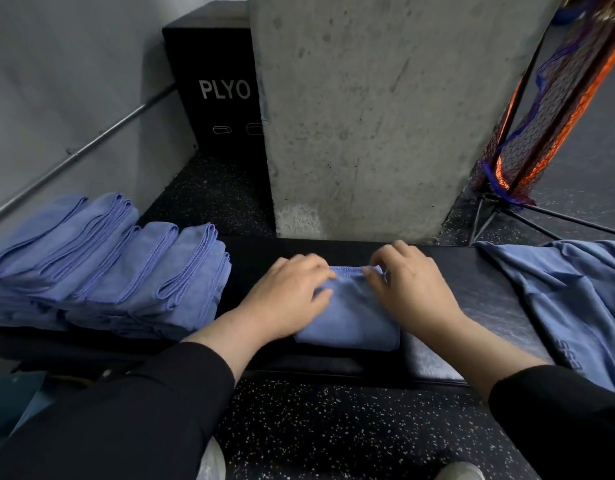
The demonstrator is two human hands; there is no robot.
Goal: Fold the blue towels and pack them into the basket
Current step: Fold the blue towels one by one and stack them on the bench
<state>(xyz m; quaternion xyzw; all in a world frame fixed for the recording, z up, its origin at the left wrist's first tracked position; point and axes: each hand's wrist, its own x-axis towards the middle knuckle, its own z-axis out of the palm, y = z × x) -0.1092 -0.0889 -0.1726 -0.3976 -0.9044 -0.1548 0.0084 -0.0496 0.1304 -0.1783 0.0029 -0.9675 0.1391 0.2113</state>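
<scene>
The folded towel (351,317) lay on the black bench (479,299), its far edge partly hidden under both hands. The left hand (292,292) pressed flat on it, fingers relaxed; the right hand (410,282) pinched its hem. Folded towels (126,271) were stacked left, an unfolded towel (569,299) was cut off right, and a concrete pillar (368,116) stood behind.

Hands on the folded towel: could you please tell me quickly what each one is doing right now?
Left hand: open, fingers pressing flat on the folded blue towel.
Right hand: pinching that towel's far edge.
</scene>
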